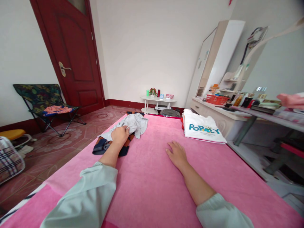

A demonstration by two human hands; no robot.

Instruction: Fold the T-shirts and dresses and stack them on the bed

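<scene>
My left hand (120,135) is closed on a crumpled light grey garment (139,123) at the far left of the bed. Under that garment lies a dark navy and orange-brown piece of clothing (123,150), partly covered. My right hand (177,153) rests palm down on the pink bedspread (147,183), fingers a little apart, holding nothing. Beyond it, at the bed's far right corner, sits a folded white shirt (201,126) with "POPALY"-like coloured lettering. Something red shows beneath its left edge.
Left of the bed, a folding camp chair (38,98) with clothing on its seat stands by a red door (73,53). A low white table (156,98) is by the far wall. To the right are a dresser (213,110) with a red basket (216,99) and a grey-topped table (273,117).
</scene>
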